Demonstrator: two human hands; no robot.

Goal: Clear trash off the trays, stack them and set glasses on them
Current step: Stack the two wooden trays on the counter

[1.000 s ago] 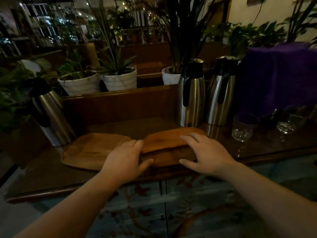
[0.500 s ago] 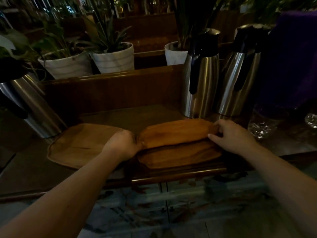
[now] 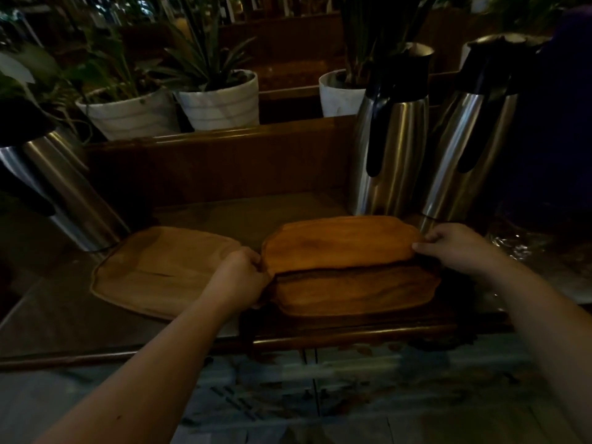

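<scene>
Both hands grasp the upper wooden tray (image 3: 341, 243) by its short ends: the left hand (image 3: 238, 277) at its 9 o'clock end, the right hand (image 3: 451, 248) at 3 o'clock. Its long axis runs left-right, resting offset toward 12 o'clock on the lower tray (image 3: 355, 293). A third tray (image 3: 160, 270) lies flat at 9 o'clock, nearer the left hand.

This looks like a dim restaurant or café service station: tall steel thermos jugs (image 3: 392, 136) stand at the right of the frame on a dark wooden table (image 3: 224, 213), wooden serving trays (image 3: 342, 241) lie at centre, and potted plants (image 3: 217, 94) line the ledge across the top.
</scene>
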